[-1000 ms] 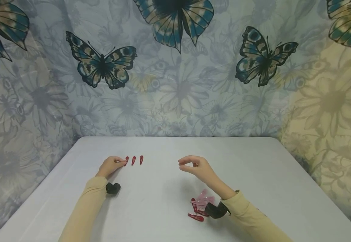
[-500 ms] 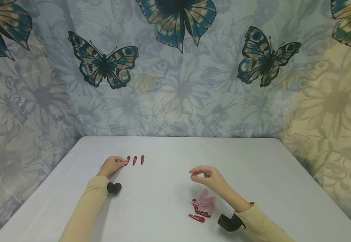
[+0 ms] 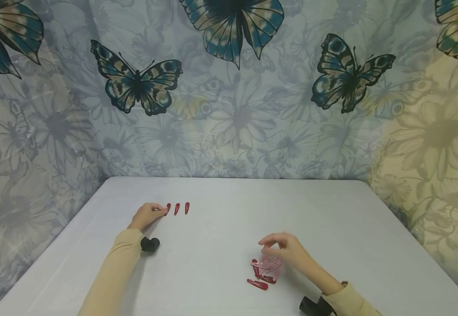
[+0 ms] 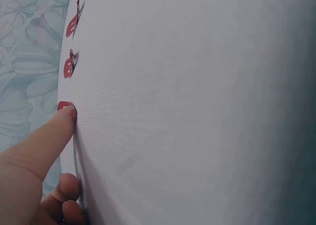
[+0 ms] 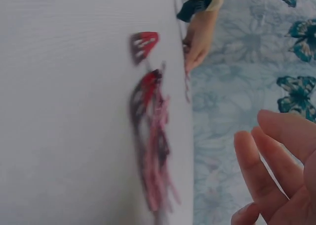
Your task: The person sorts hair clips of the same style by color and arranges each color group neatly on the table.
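At the left end of a short row, a red snap hair clip [image 3: 168,209] lies under the fingertips of my left hand [image 3: 147,215]. In the left wrist view a digit covers most of that red clip [image 4: 64,105], and the other fingers are bent beneath. My right hand [image 3: 290,249] hovers just over the far side of a pile of pink hair clips [image 3: 269,266] and red ones [image 3: 266,278]. Its thumb and fingers are loosely bent and apart, with nothing between them in the right wrist view.
Two more red hair clips, a middle one [image 3: 177,209] and a right one [image 3: 187,208], stand in the row. One loose red clip [image 3: 257,284] lies in front of the pile. The white table [image 3: 213,245] ends at a butterfly-patterned backdrop [image 3: 241,114].
My right hand has come back toward me and to the right, from mid-table to above the pile. The left hand stays at the leftmost red clip.
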A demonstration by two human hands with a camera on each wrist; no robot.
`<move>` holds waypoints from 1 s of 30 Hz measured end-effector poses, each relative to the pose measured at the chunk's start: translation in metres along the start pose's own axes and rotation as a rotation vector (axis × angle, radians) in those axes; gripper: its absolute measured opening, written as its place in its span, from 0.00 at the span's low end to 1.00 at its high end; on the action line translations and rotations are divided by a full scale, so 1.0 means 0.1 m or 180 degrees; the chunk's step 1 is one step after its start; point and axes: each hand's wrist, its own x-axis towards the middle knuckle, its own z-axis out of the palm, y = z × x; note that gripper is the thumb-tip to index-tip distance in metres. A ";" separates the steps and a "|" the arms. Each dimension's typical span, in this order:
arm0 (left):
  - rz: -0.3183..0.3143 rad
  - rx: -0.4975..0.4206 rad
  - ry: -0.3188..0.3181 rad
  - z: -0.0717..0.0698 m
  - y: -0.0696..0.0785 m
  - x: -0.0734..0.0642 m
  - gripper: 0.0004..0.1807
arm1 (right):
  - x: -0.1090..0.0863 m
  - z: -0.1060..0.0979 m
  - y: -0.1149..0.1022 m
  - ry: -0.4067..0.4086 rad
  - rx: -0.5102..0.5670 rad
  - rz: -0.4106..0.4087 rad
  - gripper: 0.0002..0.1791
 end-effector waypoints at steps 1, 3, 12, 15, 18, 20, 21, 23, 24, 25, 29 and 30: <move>0.0004 -0.0004 0.0006 0.00 0.00 0.00 0.11 | -0.01 0.00 0.02 -0.0015 -0.0040 0.0008 0.09; 0.0022 -0.0010 0.0005 0.00 0.01 0.00 0.11 | -0.03 0.02 0.06 -0.0056 -0.0063 0.0020 0.09; 0.0020 -0.0025 0.0000 0.00 0.04 -0.03 0.12 | -0.09 0.03 0.17 -0.0187 -0.0095 -0.0026 0.07; 0.0034 -0.0023 0.0003 0.00 0.04 -0.03 0.12 | -0.10 0.03 0.18 -0.0207 -0.0060 -0.0115 0.07; 0.0057 -0.0017 0.0012 0.00 0.03 -0.02 0.12 | -0.10 0.04 0.18 -0.0223 -0.0142 -0.0270 0.07; 0.0055 -0.0017 0.0036 0.01 0.03 -0.02 0.12 | -0.10 0.05 0.19 -0.0229 -0.0255 -0.0323 0.06; 0.0067 -0.0015 0.0044 0.01 0.03 -0.02 0.11 | -0.10 0.05 0.19 -0.0233 -0.0335 -0.0330 0.07; 0.0088 -0.0016 0.0042 0.01 0.02 -0.01 0.12 | -0.10 0.06 0.20 -0.0253 -0.0461 -0.0337 0.07; 0.0092 -0.0022 0.0040 0.01 0.02 -0.01 0.12 | -0.10 0.06 0.20 -0.0259 -0.0534 -0.0314 0.07; 0.0085 -0.0029 0.0041 0.01 0.02 -0.01 0.12 | -0.10 0.07 0.20 -0.0266 -0.0586 -0.0329 0.08; 0.0057 -0.0013 0.0027 0.01 0.01 -0.01 0.12 | -0.10 0.09 0.20 -0.0250 -0.0751 -0.0329 0.09; 0.0040 -0.0013 0.0030 0.01 0.01 -0.01 0.12 | -0.10 0.09 0.20 -0.0243 -0.0777 -0.0332 0.09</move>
